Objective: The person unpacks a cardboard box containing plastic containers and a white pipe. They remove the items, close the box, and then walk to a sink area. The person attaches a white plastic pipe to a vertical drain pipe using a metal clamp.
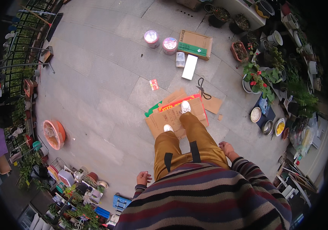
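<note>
My left hand (143,178) hangs beside my left hip, fingers loosely bent and a little apart, with nothing visible in it. By my right thigh is my right hand (227,148), also loosely bent and holding nothing I can see. Both my feet, in white shoes (186,106), stand on a flattened cardboard box (157,122). Under it show a red printed sheet (197,98) and a green piece (153,109). Black-handled scissors (204,92) lie at the far right edge of this pile, over a loose brown cardboard piece (212,104).
Ahead on the grey tiles stand two round pink-and-white tubs (170,45), a clear container (180,59), a white box (189,67) and a brown-and-green carton (195,44). A small red card (154,84) lies nearer. Potted plants (259,78) line the right; an orange basin (54,134) sits left.
</note>
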Action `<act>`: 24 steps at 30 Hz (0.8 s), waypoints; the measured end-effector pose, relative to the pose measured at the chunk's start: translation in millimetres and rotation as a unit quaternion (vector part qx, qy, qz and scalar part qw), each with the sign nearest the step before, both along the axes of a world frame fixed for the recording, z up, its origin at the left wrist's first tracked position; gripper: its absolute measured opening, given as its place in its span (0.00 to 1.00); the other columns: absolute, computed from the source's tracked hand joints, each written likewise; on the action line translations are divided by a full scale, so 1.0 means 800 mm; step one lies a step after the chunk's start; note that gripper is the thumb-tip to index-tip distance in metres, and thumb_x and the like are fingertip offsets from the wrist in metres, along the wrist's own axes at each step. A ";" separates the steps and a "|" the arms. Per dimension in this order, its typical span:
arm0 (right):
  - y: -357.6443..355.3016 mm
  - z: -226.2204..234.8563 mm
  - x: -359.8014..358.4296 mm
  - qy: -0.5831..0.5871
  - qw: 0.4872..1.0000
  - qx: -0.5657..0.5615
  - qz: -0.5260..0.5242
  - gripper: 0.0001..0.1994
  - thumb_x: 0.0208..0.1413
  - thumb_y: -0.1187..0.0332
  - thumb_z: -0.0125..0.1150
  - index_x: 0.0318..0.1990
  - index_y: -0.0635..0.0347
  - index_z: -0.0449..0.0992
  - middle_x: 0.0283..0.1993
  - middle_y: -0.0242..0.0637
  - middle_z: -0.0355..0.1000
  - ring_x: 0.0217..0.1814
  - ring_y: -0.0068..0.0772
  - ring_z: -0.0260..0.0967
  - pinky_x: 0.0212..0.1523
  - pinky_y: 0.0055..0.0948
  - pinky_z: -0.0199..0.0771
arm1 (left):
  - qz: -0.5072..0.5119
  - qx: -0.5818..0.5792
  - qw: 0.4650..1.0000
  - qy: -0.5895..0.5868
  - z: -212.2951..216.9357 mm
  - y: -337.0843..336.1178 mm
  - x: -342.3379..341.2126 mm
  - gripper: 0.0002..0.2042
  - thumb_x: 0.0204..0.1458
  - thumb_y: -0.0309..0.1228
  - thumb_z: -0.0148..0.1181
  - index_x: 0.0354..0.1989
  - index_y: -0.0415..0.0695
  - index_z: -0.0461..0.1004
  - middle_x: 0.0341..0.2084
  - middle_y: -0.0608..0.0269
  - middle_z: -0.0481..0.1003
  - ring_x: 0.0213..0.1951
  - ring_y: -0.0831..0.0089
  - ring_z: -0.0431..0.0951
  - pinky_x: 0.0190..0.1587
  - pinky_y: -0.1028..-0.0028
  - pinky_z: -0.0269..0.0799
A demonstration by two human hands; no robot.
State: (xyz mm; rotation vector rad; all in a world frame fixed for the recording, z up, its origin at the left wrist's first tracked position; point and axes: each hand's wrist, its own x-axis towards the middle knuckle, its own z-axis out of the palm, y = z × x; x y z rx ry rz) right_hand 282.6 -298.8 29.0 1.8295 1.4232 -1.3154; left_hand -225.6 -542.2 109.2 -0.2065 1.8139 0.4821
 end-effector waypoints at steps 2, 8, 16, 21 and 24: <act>0.033 0.007 0.000 -0.006 0.998 0.048 -0.030 0.15 0.61 0.65 0.52 0.49 0.61 0.78 0.42 0.46 0.80 0.45 0.42 0.78 0.48 0.36 0.76 | 0.017 -0.013 1.000 0.017 0.000 0.035 -0.004 0.10 0.62 0.35 0.55 0.44 0.41 0.71 0.31 0.55 0.80 0.25 0.67 0.81 0.22 0.72 0.75; 0.005 0.036 0.063 -0.042 0.986 0.103 -0.125 0.14 0.61 0.68 0.51 0.47 0.64 0.77 0.34 0.41 0.79 0.35 0.32 0.78 0.41 0.33 0.78 | -0.091 0.070 0.993 0.022 0.001 0.139 -0.037 0.11 0.62 0.36 0.55 0.44 0.41 0.73 0.30 0.58 0.79 0.25 0.71 0.80 0.22 0.73 0.74; -0.161 0.163 -0.031 -0.030 0.943 -0.155 -0.291 0.14 0.62 0.64 0.51 0.49 0.59 0.78 0.37 0.42 0.80 0.40 0.36 0.80 0.42 0.36 0.80 | -0.084 0.097 0.990 0.055 -0.023 0.203 -0.161 0.09 0.62 0.34 0.55 0.42 0.42 0.72 0.28 0.58 0.78 0.23 0.69 0.79 0.20 0.72 0.73; -0.196 0.190 -0.067 0.015 0.947 -0.108 -0.303 0.15 0.63 0.66 0.51 0.50 0.65 0.76 0.39 0.43 0.79 0.38 0.36 0.79 0.41 0.35 0.81 | -0.132 0.085 0.986 0.048 -0.027 0.217 -0.207 0.09 0.62 0.34 0.54 0.43 0.42 0.71 0.28 0.56 0.78 0.23 0.67 0.80 0.20 0.70 0.74; -0.244 0.145 -0.035 0.031 0.905 -0.002 -0.424 0.14 0.64 0.68 0.51 0.51 0.67 0.75 0.41 0.42 0.79 0.39 0.34 0.79 0.41 0.35 0.81 | -0.130 0.059 0.989 0.038 -0.049 0.206 -0.229 0.09 0.62 0.34 0.53 0.45 0.42 0.70 0.29 0.55 0.78 0.23 0.65 0.80 0.20 0.68 0.75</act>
